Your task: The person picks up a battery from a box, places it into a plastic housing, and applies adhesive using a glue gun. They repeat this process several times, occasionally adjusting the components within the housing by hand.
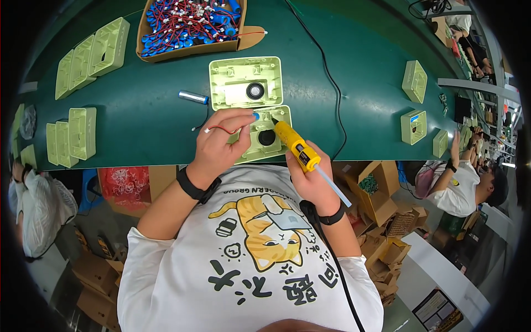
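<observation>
the left hand (218, 141) has its fingers bunched around a cell (256, 116), a blue end showing at the tips over the near shell (285, 115); i cannot tell whether the thumb presses it. its red wire (224, 129) crosses the fingers to a small white plug (207, 130). the right hand (313, 177) wraps one yellow glue gun (296, 145), dark nozzle down at the near shell, a pale glue stick (336, 189) out its back. hand and gun cover part of this light green shell.

two shells sit in front, near shell and far shell (220, 93), each with one black disc (255, 91). one loose cell (193, 97) lies left of them. six more shells (83, 133) stand left, three right. a carton (191, 52) heaped with cells stands beyond; a black cord (326, 66) runs right.
</observation>
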The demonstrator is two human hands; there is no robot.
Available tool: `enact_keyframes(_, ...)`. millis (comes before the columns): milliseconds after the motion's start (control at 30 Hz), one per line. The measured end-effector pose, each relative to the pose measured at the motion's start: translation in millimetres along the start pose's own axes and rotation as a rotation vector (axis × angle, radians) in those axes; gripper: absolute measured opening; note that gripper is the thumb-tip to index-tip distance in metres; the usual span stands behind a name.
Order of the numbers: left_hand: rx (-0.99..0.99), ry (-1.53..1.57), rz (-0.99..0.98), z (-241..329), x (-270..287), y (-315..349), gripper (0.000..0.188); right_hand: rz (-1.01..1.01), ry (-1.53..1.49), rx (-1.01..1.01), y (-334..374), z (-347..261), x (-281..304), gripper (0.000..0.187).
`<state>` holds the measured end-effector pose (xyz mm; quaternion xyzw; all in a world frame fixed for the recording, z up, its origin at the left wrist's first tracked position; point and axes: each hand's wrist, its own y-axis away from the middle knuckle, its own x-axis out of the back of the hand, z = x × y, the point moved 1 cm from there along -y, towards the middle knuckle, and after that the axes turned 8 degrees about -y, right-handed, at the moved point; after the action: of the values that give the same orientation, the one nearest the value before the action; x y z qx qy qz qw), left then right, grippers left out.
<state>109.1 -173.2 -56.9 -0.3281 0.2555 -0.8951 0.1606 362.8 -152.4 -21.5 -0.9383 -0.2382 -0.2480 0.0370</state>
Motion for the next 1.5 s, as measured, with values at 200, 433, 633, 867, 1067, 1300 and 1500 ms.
enact_keyframes(200, 0.001, -0.016, 0.019, -3.3, -2.2, 5.5, 0.029, 0.003, -0.037, 0.021, -2.4, 2.9, -0.2, 0.008)
enact_keyframes(433, -0.014, -0.004, -0.019, -7.7, -8.0, 9.8, 0.028, 0.021, 0.019, 0.048, -1.5, 5.0, -3.9, 0.009)
enact_keyframes(633, -0.056, -0.006, -0.012, -8.6, -8.9, 4.8, 0.027, 0.057, -0.001, 0.014, 1.0, 3.5, -2.6, 0.009)
enact_keyframes(867, -0.054, -0.006, -0.002, -9.5, -8.9, 6.1, 0.027, 0.039, -0.073, -0.060, 3.1, 11.8, 0.2, 0.012)
enact_keyframes(1067, -0.012, -0.004, -0.015, -8.6, -9.9, 6.7, 0.026, 0.064, -0.164, -0.164, -0.5, 5.6, 0.4, 0.015)
enact_keyframes(1300, 0.007, -0.033, -0.137, -5.0, -4.3, 4.7, 0.023, 0.060, -0.124, -0.171, 1.1, 2.0, 6.0, 0.016)
enact_keyframes(1500, -0.002, -0.082, -0.371, -2.5, 14.5, -5.4, 0.026, 0.065, -0.163, -0.194, 7.1, 4.1, 6.4, 0.016)
